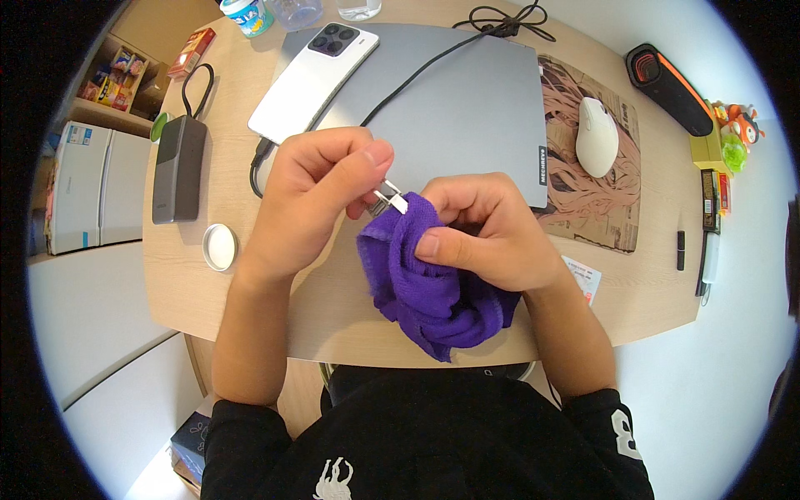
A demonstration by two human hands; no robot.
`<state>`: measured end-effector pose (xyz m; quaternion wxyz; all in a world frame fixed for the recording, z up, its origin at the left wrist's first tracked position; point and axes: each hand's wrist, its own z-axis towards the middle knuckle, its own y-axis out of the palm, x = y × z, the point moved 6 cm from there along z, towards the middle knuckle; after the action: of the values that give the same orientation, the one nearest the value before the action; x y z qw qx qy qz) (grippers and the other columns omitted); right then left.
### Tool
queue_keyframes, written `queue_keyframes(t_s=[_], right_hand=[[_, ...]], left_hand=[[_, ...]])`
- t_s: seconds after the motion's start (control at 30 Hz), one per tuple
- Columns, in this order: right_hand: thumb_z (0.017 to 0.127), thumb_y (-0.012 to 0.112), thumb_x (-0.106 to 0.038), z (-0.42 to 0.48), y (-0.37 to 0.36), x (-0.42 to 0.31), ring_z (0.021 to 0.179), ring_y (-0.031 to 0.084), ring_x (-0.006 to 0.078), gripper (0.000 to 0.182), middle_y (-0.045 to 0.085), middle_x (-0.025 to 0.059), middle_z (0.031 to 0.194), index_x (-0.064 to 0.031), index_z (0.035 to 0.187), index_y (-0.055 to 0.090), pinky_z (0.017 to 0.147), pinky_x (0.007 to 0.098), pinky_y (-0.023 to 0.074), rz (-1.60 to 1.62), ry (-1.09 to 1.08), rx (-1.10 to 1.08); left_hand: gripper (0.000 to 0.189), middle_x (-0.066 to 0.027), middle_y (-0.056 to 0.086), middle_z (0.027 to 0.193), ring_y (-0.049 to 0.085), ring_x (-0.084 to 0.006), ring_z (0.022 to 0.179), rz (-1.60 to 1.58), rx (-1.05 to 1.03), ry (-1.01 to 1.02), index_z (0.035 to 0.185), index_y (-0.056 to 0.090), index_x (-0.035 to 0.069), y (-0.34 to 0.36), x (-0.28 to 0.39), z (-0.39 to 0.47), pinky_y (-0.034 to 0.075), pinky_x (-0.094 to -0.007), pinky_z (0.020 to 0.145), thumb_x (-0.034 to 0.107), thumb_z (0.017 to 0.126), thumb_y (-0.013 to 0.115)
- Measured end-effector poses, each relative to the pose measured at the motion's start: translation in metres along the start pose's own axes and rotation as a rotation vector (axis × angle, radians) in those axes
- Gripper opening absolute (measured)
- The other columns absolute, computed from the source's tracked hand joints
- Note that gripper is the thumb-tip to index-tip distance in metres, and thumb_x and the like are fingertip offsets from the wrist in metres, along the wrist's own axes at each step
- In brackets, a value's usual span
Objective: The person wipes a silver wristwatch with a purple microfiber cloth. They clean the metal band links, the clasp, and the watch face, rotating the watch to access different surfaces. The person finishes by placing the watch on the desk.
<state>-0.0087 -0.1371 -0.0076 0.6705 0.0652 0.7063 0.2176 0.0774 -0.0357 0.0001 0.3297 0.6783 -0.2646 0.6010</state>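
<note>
My left hand (312, 194) pinches a small silver metal piece (389, 196) with narrow arms; its exact kind is not clear, and my fingers hide part of it. My right hand (494, 231) grips a bunched purple cloth (425, 287) between thumb and curled fingers. The top fold of the cloth touches the metal piece, and its loose folds hang down over the table's near edge area. Both hands are held close together in front of my body, before a closed grey laptop (450, 119).
On the laptop rest a white smartphone (312, 81) and a black cable (425, 65). Left are a dark power bank (180, 169) and a round lid (220, 247). A white mouse (597, 137) sits on a printed mat (594, 215) at right, near a black-and-orange case (672, 90).
</note>
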Motion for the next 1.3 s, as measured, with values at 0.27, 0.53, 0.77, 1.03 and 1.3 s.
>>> queue_keyframes(t_s=[0.27,0.53,0.77,1.03,1.3], right_hand=[[0.089,0.044,-0.016,0.000,-0.019,0.006,0.057,0.044,0.0024,0.026,0.053,-0.0020,0.064,0.0018,0.075,0.058,0.051,0.0177,0.0354,0.015,-0.034,0.169],[0.087,0.040,-0.013,-0.001,-0.002,0.003,0.076,0.054,0.0096,0.026,0.060,0.0061,0.082,0.0059,0.089,0.058,0.073,0.0212,0.0418,0.197,0.023,0.002],[0.088,0.050,-0.014,-0.001,-0.003,0.001,0.076,0.052,0.0051,0.020,0.060,0.0034,0.085,0.0039,0.092,0.058,0.066,0.0185,0.0420,-0.015,-0.051,0.009],[0.086,0.045,-0.009,-0.002,0.002,0.004,0.081,0.053,0.0077,0.024,0.059,0.0052,0.091,0.0045,0.104,0.054,0.071,0.0208,0.0434,0.110,0.005,-0.048],[0.084,0.042,-0.007,-0.003,-0.003,0.002,0.080,0.053,0.0085,0.027,0.059,0.0058,0.092,0.0048,0.106,0.053,0.073,0.0208,0.0435,0.216,0.094,-0.038]], left_hand=[[0.026,0.0014,0.050,0.062,0.044,-0.0042,0.055,-0.008,-0.130,-0.007,0.068,0.054,0.004,0.017,-0.002,-0.001,0.034,-0.0171,0.049,0.022,0.087,0.053],[0.026,0.0008,0.050,0.062,0.045,-0.0042,0.056,-0.174,-0.229,-0.037,0.070,0.054,0.003,0.022,-0.005,-0.004,0.036,-0.0170,0.049,0.021,0.088,0.050],[0.025,0.0018,0.050,0.060,0.045,-0.0033,0.054,-0.059,-0.155,0.031,0.070,0.056,0.003,0.022,-0.002,-0.003,0.036,-0.0167,0.047,0.021,0.087,0.052],[0.026,0.0011,0.050,0.060,0.044,-0.0036,0.053,-0.106,-0.182,0.054,0.068,0.054,0.004,0.015,-0.001,-0.004,0.035,-0.0163,0.046,0.021,0.088,0.051],[0.027,0.0009,0.050,0.061,0.044,-0.0042,0.053,-0.087,-0.196,0.077,0.069,0.054,0.003,0.013,-0.002,-0.001,0.035,-0.0169,0.048,0.021,0.088,0.050]])
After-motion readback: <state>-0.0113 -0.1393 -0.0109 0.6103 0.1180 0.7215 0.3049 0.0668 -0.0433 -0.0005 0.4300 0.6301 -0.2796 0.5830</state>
